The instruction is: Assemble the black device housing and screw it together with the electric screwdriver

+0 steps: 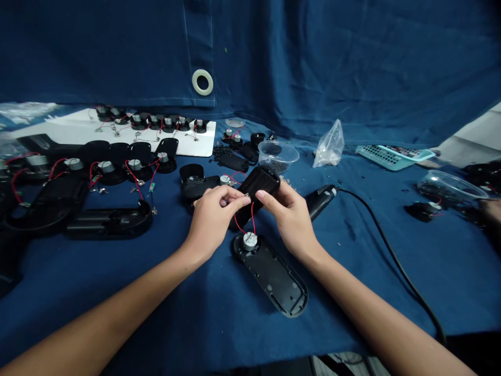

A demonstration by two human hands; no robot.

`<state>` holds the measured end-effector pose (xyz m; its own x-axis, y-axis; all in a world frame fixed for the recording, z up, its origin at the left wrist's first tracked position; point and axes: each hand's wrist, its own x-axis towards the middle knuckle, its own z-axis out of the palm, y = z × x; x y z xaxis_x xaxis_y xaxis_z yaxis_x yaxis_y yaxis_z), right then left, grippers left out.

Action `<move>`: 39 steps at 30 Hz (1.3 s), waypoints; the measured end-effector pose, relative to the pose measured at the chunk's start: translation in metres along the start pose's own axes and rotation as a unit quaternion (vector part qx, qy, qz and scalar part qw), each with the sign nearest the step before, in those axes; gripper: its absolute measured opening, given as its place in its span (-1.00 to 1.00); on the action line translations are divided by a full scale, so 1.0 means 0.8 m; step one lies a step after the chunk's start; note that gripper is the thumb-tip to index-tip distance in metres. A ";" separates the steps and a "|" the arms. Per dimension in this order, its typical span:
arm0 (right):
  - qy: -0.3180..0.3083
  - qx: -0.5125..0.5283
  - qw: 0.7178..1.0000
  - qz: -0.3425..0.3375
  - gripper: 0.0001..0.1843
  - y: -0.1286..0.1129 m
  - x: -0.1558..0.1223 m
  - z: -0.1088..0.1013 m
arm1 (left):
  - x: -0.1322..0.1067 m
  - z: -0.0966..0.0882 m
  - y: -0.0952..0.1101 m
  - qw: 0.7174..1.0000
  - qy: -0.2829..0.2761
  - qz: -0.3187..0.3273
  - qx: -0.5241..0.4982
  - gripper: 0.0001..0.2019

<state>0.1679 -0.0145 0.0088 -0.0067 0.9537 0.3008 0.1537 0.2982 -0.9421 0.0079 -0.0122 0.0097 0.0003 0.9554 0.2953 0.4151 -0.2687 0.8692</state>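
My left hand and my right hand meet over a black plastic housing tilted above the blue cloth. Both hands pinch at a small metal contact on its near end, where red wires are attached. The wires run down to a small silver motor seated in a long black oval shell that lies flat just below my hands.
A black corded power tool lies right of my right hand. A clear bowl of small parts, a plastic bag and a teal tray sit behind. Several black shells with motors crowd the left. Another person's hand shows far right.
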 end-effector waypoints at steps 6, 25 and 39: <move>0.006 -0.016 1.000 0.004 -0.72 -0.001 -0.002 0.002 | -0.001 0.002 0.000 1.000 0.007 0.015 -0.004 -0.87; 0.031 -0.016 0.999 -0.016 -0.70 0.001 -0.004 0.005 | -0.007 0.002 0.006 0.998 0.035 0.024 0.036 -0.90; 0.051 -0.039 0.997 -0.043 -0.73 -0.001 -0.007 0.009 | -0.007 0.006 0.006 0.998 0.037 -0.024 0.037 -0.89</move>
<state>0.1609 -0.0196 0.0073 0.0762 0.9150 0.3963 0.2337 0.3700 -0.8992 0.0145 -0.0181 0.0106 -0.0866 0.9547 0.2847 0.4792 -0.2106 0.8521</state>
